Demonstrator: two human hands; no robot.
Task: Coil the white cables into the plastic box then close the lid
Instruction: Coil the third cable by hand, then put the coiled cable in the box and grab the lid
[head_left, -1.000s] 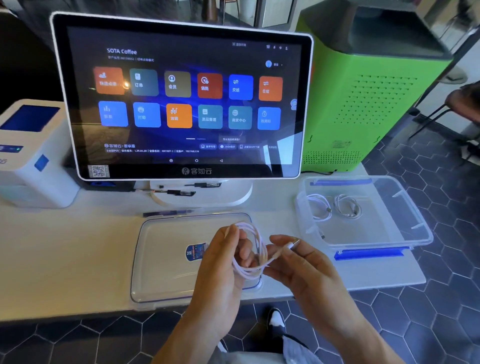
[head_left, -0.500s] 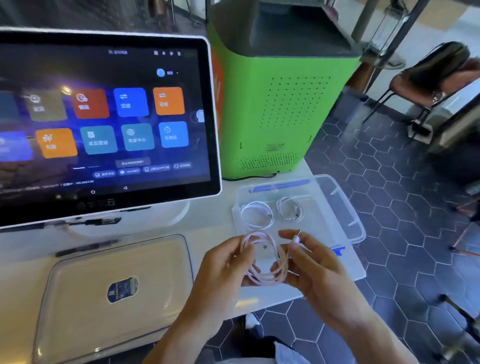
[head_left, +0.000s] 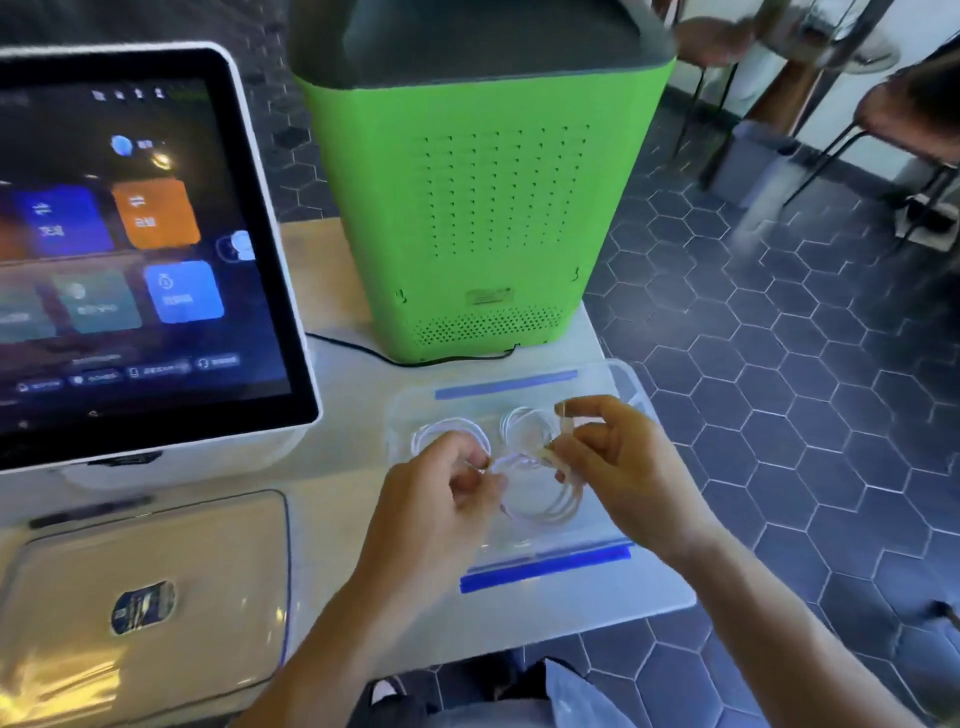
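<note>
Pale tabletop (head_left: 337, 499), touchscreen terminal (head_left: 130, 249) at its left edge, green perforated cabinet with dark top (head_left: 483, 197) at the far edge, dark hexagonal-tile floor (head_left: 805, 389), brown metal-legged chairs (head_left: 904, 119) far right, daylight from upper right

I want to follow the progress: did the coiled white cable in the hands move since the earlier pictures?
Yes. The coiled white cable, earlier held over the flat clear lid, is now further right, over the open clear plastic box, gripped by left hand and right hand.
</note>
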